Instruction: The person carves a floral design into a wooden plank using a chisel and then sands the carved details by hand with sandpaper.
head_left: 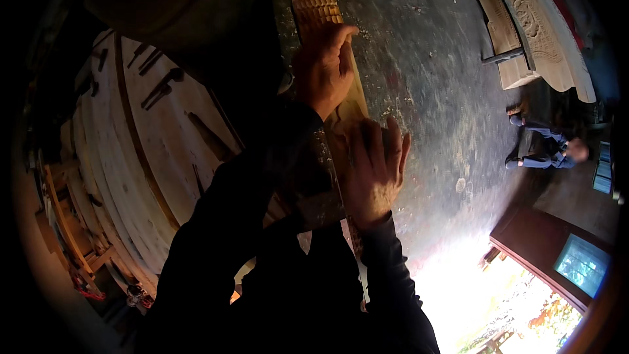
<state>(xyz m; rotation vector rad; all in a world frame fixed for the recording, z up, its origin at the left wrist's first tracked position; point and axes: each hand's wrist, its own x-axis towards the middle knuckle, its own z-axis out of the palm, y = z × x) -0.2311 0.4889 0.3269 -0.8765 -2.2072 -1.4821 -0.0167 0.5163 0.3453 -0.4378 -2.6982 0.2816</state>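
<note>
Right hand (375, 169) at frame centre, fingers (393, 141) spread flat on the long pale carved wooden plank (321, 1); left hand (322, 69) above, gripping the plank's edge.

The long plank (327, 19) running up the middle of the frame was pale raw wood, matt, its upper end carved into a rough scaled pattern. At left, the stacked curved boards (137, 151) looked like bare unfinished wood too. The floor (426, 78) at centre right was grey, dusty and matt, and the sleeves (393, 275) at the bottom were dark matt cloth.
</note>
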